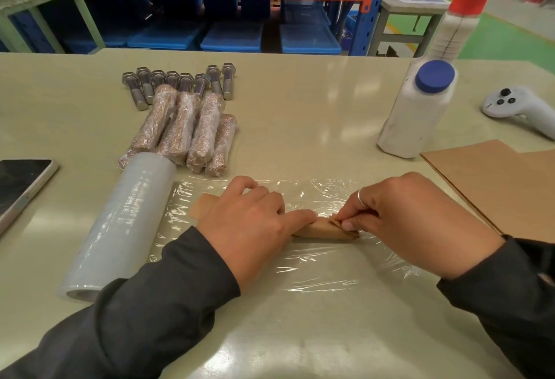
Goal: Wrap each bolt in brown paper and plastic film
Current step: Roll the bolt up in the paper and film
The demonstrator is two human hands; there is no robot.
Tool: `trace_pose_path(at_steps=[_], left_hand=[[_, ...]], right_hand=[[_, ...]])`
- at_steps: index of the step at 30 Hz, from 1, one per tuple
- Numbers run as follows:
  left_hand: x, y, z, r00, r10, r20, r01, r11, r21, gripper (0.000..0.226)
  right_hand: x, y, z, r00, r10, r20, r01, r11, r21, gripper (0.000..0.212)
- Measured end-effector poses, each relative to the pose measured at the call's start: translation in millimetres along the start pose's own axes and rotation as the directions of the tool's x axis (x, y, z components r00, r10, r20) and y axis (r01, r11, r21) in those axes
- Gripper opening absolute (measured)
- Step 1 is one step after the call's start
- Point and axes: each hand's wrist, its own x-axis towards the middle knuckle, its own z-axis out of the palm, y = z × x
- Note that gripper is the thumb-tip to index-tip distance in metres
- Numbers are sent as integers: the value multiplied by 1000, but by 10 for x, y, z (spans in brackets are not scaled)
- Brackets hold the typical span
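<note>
A bolt rolled in brown paper [318, 230] lies on a sheet of clear plastic film [315, 270] spread on the table. My left hand [246, 222] grips the roll's left part, and its paper end sticks out past the hand. My right hand [411, 222] pinches the folded paper at the roll's right end. The film roll [123, 225] lies to the left, still joined to the sheet. Several wrapped bolts [192, 132] are stacked behind it. Several bare steel bolts [180, 81] stand in a row farther back.
A stack of brown paper sheets [492, 180] lies at the right. A white bottle with a blue cap [417, 111] stands behind it, with a white controller [519, 108] beyond. A dark phone [21, 183] sits at the left edge. Shelving with blue bins lines the back.
</note>
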Motion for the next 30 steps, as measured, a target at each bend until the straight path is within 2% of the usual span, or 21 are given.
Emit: trace_pose_path(at_steps=[9, 12, 19, 24, 30], left_hand=[[11, 7, -61, 992, -35, 119, 42, 997, -59, 32], [38, 9, -97, 974, -69, 214, 82, 995, -55, 37], [26, -4, -65, 984, -71, 161, 78, 996, -39, 35], [37, -68, -109, 944, -142, 299, 152, 988, -12, 53], [-76, -386, -348, 914, -280, 293, 292, 956, 3, 34]], right_hand=[[-13, -20, -36, 998, -24, 54, 29, 995, -91, 22], [-6, -15, -44, 997, -36, 63, 42, 995, -95, 21], [4, 1, -47, 997, -28, 65, 32, 998, -57, 19], [0, -12, -33, 997, -35, 66, 42, 995, -94, 18], [1, -16, -41, 997, -33, 66, 40, 993, -113, 17]])
